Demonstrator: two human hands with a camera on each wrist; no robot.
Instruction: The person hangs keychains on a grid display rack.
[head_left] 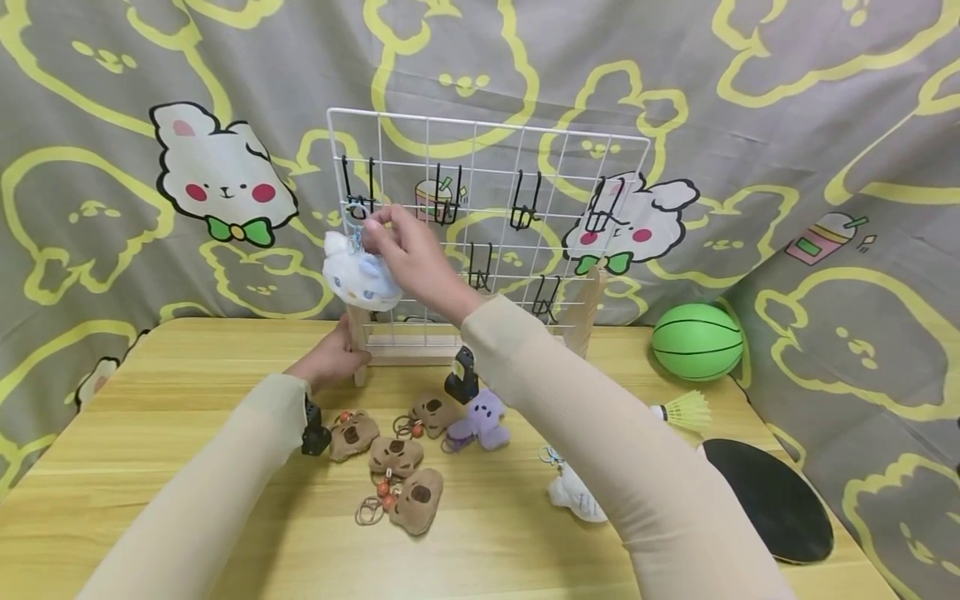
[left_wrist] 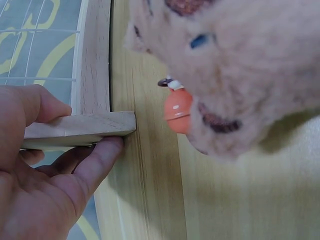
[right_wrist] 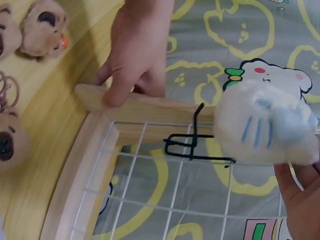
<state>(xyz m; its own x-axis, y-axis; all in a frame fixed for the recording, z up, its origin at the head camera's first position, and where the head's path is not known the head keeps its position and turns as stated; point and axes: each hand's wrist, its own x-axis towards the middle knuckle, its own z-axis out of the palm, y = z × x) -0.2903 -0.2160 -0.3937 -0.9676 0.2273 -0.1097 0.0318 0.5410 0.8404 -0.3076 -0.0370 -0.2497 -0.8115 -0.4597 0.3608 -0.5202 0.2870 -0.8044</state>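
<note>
My right hand (head_left: pixel 416 258) pinches the ring end of a white plush keychain (head_left: pixel 362 279) with a blue bow, raised at the upper left of the white wire grid rack (head_left: pixel 474 142). Its ring overlaps the leftmost black hook (head_left: pixel 360 202) in the head view. In the right wrist view the plush (right_wrist: pixel 267 127) hangs beside the fingers, with a black hook (right_wrist: pixel 192 147) nearby. Low at the rack's left side, my left hand (head_left: pixel 328 358) grips the wooden end piece (left_wrist: pixel 85 125), thumb on one face and fingers on the other.
Several brown plush keychains (head_left: pixel 416 502) and a purple one (head_left: pixel 482 421) lie before the rack. Another white plush (head_left: pixel 577 497) is partly behind the right sleeve. Rightward are a green ball (head_left: pixel 697 342), a yellow shuttlecock (head_left: pixel 686 412) and a black paddle (head_left: pixel 768 500). More hooks (head_left: pixel 525 200) hang on the grid.
</note>
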